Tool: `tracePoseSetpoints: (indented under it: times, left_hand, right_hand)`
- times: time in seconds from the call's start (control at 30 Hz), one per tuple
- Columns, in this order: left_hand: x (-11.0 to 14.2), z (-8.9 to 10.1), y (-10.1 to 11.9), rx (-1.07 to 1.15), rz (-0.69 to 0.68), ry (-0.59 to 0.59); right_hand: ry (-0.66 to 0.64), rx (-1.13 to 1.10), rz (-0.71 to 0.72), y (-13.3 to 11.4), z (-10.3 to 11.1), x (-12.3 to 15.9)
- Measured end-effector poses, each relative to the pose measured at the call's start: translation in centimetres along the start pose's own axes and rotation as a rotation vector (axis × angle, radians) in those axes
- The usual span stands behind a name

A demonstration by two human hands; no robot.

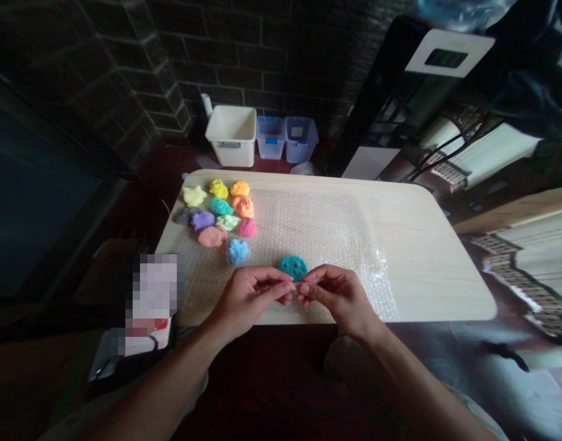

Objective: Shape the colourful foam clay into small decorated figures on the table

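Observation:
My left hand (255, 297) and my right hand (338, 297) meet near the table's front edge, thumbs and forefingers pinched. Between their fingertips stretches a small, thin pinkish strip of modelling clay (296, 286), mostly covered by the fingers. Just beyond them, a flat teal clay disc (293, 267) with two small dark dots lies on bubble wrap (317, 226); the fingers hide its lower edge. To the left sits a blue clay lump (237, 251). Behind it is a salmon clay lump (212, 236), beside a pink one (247, 227).
More clay lumps, including a purple one (202, 220), a green one (221, 207) and a yellow one (219, 188), cluster at the left of the wooden table (428, 257). A white bin (232, 138) and two clear tubs (301, 138) stand on the floor behind.

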State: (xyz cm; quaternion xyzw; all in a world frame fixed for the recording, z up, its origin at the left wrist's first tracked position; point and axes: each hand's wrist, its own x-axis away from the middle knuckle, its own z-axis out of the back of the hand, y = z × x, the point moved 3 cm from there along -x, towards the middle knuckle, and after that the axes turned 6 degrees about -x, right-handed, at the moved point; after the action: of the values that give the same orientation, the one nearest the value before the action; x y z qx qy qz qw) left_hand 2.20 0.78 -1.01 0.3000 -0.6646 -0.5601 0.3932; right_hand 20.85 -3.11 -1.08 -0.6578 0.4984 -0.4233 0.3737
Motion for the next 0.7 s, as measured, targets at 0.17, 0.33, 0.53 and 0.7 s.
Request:
tracePoseSetpoints:
  times: [0.17, 0.33, 0.53, 0.7]
  left_hand:
    - [0.0, 0.2, 0.0, -0.148, -0.069, 0.067]
    - [-0.4, 0.3, -0.1, -0.386, -0.215, 0.129]
    - [-1.0, 0.3, -2.0, -0.361, -0.163, 0.198]
    - [-1.3, 0.4, -1.9, -0.483, -0.214, 0.245]
  right_hand:
    - [0.069, 0.128, 0.023, 0.6, 0.8, -0.3]
    - [0.115, 0.287, 0.071, 1.3, 1.4, -0.8]
    - [0.184, 0.394, 0.104, 1.7, 1.4, -1.0]
    - [0.205, 0.584, 0.164, 1.6, 1.6, -1.0]
